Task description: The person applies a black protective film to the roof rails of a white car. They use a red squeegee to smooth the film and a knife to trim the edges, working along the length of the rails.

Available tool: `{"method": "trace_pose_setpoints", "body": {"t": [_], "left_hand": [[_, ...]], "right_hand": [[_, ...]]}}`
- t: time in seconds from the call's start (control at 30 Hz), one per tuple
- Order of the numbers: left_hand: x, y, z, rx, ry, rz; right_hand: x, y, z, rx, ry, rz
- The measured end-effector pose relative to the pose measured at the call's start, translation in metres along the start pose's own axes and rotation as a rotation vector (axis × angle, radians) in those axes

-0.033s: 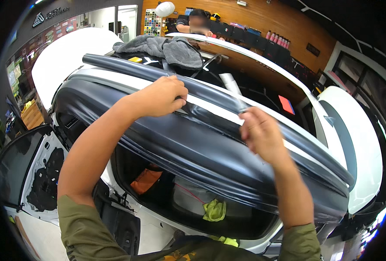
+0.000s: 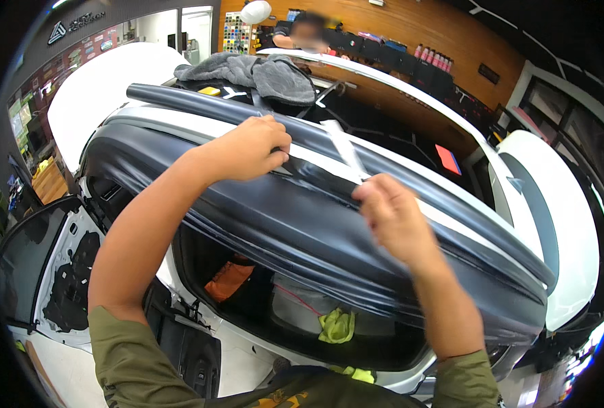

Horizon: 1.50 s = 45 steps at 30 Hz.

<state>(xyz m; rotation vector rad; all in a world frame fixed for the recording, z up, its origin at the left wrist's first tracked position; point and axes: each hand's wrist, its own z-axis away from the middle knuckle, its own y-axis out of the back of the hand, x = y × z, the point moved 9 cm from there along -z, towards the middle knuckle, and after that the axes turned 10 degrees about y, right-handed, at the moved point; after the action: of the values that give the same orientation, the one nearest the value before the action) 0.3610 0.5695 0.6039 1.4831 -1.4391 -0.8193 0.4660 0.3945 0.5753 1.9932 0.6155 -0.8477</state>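
My right hand (image 2: 398, 214) pinches the lower end of a flat, pale, whitish strip (image 2: 343, 144), which is blurred and tilts up to the left. It hovers over a car's roof edge. To its left, my left hand (image 2: 253, 146) is closed at the upper edge of a dark satin film (image 2: 275, 211) that drapes over the car's side. A small glint shows above its knuckles; what its fingers hold is hidden. Behind both hands a long dark roll or folded length of film (image 2: 193, 99) runs along the roof, with a white band between.
A grey towel (image 2: 283, 80) and a yellow block (image 2: 209, 91) lie on the car top; a red card (image 2: 447, 160) is farther right. An open door (image 2: 64, 272) stands at left. A yellow-green cloth (image 2: 337, 326) hangs in the door opening. Another person (image 2: 307, 32) is across the car.
My right hand has shifted left with the pale strip, toward my left hand. The left hand stays almost where it was.
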Motion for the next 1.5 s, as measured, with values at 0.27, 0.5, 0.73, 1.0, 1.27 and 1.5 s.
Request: {"method": "trace_pose_setpoints", "body": {"t": [0.27,0.5,0.73,1.0,1.27,1.5], "left_hand": [[0.011,-0.003,-0.007,0.05,-0.035,0.011],[0.011,-0.001,0.001,0.12,-0.066,0.026],[0.011,-0.003,-0.003,0.117,-0.111,0.042],[0.002,0.003,0.003,0.154,-0.068,0.095],[-0.018,0.017,-0.008,0.232,0.071,0.164],[-0.127,0.077,-0.037,0.54,0.483,0.963]], "right_hand": [[0.026,-0.102,0.023,0.066,-0.245,-0.545],[0.023,-0.119,0.009,0.077,-0.24,-0.523],[0.023,-0.119,0.012,0.123,-0.262,-0.403],[0.007,-0.113,0.0,0.089,-0.266,-0.262],[0.009,-0.114,0.014,0.017,-0.309,-0.286],[0.001,-0.061,0.002,0.245,-0.025,-0.453]]}}
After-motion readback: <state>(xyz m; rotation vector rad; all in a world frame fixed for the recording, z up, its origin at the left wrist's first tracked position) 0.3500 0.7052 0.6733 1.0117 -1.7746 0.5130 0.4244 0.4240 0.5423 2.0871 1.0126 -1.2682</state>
